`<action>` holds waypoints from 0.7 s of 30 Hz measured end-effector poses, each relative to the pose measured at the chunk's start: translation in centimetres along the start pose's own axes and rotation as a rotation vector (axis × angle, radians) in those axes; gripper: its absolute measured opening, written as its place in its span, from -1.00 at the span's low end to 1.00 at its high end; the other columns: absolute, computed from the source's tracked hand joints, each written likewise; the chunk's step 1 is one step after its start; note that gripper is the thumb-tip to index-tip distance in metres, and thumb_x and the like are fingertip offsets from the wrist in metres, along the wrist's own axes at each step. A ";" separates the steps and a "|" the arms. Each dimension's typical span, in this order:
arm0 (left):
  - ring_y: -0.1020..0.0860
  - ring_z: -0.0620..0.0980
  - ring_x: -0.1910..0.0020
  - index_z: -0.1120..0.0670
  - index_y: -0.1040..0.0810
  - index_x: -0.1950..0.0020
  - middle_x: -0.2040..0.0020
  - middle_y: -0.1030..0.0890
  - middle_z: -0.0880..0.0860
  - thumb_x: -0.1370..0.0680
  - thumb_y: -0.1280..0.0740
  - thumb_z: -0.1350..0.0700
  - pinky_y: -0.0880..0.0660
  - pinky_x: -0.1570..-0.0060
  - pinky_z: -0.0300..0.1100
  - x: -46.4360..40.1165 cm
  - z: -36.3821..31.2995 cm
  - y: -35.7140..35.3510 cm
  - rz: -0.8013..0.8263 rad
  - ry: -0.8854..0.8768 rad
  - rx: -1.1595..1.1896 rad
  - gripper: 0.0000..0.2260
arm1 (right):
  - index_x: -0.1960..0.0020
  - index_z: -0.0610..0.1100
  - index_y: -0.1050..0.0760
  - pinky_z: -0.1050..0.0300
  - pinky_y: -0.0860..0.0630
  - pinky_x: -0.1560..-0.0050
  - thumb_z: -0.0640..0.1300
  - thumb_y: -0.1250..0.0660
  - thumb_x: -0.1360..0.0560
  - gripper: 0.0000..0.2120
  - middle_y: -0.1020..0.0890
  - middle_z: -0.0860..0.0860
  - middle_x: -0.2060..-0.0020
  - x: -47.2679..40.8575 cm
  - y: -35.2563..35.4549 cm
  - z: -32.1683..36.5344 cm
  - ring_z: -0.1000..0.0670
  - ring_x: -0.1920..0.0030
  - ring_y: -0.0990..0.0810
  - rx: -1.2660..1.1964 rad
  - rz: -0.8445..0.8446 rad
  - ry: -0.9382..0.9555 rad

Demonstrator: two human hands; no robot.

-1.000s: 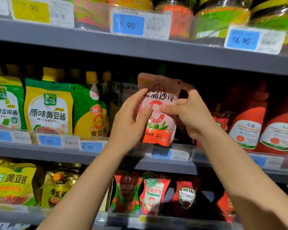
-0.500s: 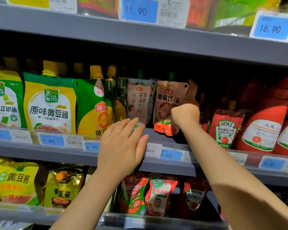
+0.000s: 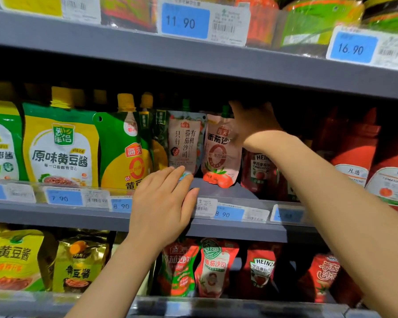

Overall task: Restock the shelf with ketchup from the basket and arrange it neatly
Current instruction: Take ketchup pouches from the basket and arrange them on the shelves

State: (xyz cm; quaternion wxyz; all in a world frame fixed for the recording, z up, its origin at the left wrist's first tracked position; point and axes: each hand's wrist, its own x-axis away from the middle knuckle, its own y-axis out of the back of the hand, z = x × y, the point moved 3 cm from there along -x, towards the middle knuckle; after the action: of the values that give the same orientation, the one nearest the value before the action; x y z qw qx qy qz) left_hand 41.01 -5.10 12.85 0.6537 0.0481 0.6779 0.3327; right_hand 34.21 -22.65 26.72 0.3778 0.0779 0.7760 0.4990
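Observation:
A pink ketchup pouch [image 3: 218,154] with a green cap stands upright on the middle shelf [image 3: 237,191], set back from the front edge. My right hand [image 3: 253,122] reaches into the shelf's shadow at the pouch's upper right corner, fingers stretched up and left against it. My left hand [image 3: 163,203] lies flat, fingers straight, on the shelf's front rail below a paler ketchup pouch [image 3: 185,143]. The basket is out of view.
Left of the ketchup stand green and yellow soybean paste pouches [image 3: 60,148]. A Heinz pouch [image 3: 259,171] and red ketchup bottles [image 3: 354,161] fill the right side. Price tags [image 3: 228,213] line the rail. More ketchup pouches [image 3: 213,269] sit on the shelf below.
The pouch went from both hands in front of the shelf to standing on it. My right hand loosened from a fist and rose to the pouch's top; my left dropped to the rail.

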 end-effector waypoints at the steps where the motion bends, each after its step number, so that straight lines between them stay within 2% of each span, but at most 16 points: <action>1: -0.59 0.13 -0.12 0.12 -0.65 -0.09 -0.14 -0.64 0.10 -0.63 -0.08 -0.05 -0.39 -0.10 -0.04 0.0 0.0 0.0 0.002 -0.001 -0.001 -0.60 | -0.40 -0.08 -0.20 -0.09 -0.34 -0.28 -0.11 -0.46 -0.40 -0.33 -0.49 -0.11 -0.23 -0.3 0.0 -0.2 -0.22 -0.27 -0.43 -0.076 0.010 0.045; 3: -0.59 0.13 -0.13 0.12 -0.65 -0.10 -0.14 -0.64 0.10 -0.62 -0.10 -0.04 -0.40 -0.11 -0.03 -0.1 0.0 0.0 0.001 -0.007 -0.003 -0.62 | -0.31 -0.14 -0.31 0.08 -0.44 -0.08 -0.17 -0.44 -0.42 -0.48 -0.51 -0.08 -0.15 -0.8 0.0 -0.6 -0.10 -0.14 -0.49 -0.253 0.054 0.103; 5: -0.58 0.13 -0.13 0.12 -0.65 -0.10 -0.14 -0.64 0.10 -0.61 -0.11 -0.03 -0.41 -0.10 -0.02 -0.1 -0.1 0.0 -0.006 -0.010 -0.004 -0.63 | -0.23 -0.15 -0.37 0.15 -0.41 0.05 -0.20 -0.42 -0.45 -0.59 -0.51 -0.07 -0.08 -1.5 -0.3 -1.1 -0.07 -0.08 -0.50 -0.350 0.080 0.111; 8: -0.59 0.13 -0.12 0.13 -0.65 -0.11 -0.14 -0.64 0.10 -0.60 -0.12 -0.03 -0.41 -0.10 -0.03 -0.1 -0.1 0.1 -0.023 -0.013 0.001 -0.63 | -0.15 -0.12 -0.39 0.10 -0.45 0.08 -0.14 -0.40 -0.46 -0.68 -0.53 -0.05 -0.02 -2.8 -1.1 -1.5 -0.09 -0.03 -0.52 -0.340 0.050 0.115; 12: -0.59 0.13 -0.13 0.12 -0.64 -0.13 -0.15 -0.64 0.10 -0.59 -0.13 -0.03 -0.42 -0.09 -0.02 -0.1 -0.1 0.2 -0.030 -0.010 0.007 -0.63 | -0.18 -0.11 -0.39 0.12 -0.40 0.12 -0.13 -0.42 -0.45 -0.65 -0.53 -0.05 -0.03 -3.4 -1.7 -2.0 -0.03 0.06 -0.47 -0.271 0.041 0.102; 14: -0.59 0.13 -0.13 0.12 -0.64 -0.13 -0.15 -0.64 0.10 -0.59 -0.14 -0.03 -0.41 -0.09 -0.02 0.0 -0.1 0.2 -0.025 -0.008 0.007 -0.63 | -0.23 -0.10 -0.38 0.13 -0.37 0.10 -0.12 -0.41 -0.46 -0.62 -0.53 -0.06 -0.08 -3.1 -1.8 -2.2 -0.03 0.03 -0.46 -0.266 0.047 0.094; 18: -0.58 0.13 -0.15 0.11 -0.63 -0.15 -0.17 -0.63 0.09 -0.59 -0.12 -0.10 -0.41 -0.09 0.00 0.0 -0.1 0.1 0.031 0.007 0.012 -0.59 | -0.37 -0.08 -0.33 0.12 -0.38 -0.07 0.00 -0.39 -0.48 -0.48 -0.47 -0.06 -0.28 -1.5 -1.2 -2.8 -0.11 -0.23 -0.48 -0.267 0.080 0.094; 21: -0.57 0.12 -0.16 0.11 -0.62 -0.16 -0.18 -0.63 0.08 -0.60 -0.09 -0.16 -0.40 -0.09 0.01 0.1 -0.1 0.2 0.095 0.021 0.013 -0.54 | -0.38 -0.04 -0.30 0.09 -0.40 -0.07 0.06 -0.33 -0.51 -0.50 -0.46 -0.06 -0.30 -0.1 0.0 -4.0 -0.14 -0.24 -0.47 -0.228 0.088 0.090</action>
State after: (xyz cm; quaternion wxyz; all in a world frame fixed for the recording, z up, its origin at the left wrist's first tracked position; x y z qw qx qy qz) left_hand 40.81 -4.99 12.85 0.6299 0.0809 0.6838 0.3592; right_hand 31.64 -25.56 27.59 0.3267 0.0461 0.7260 0.6033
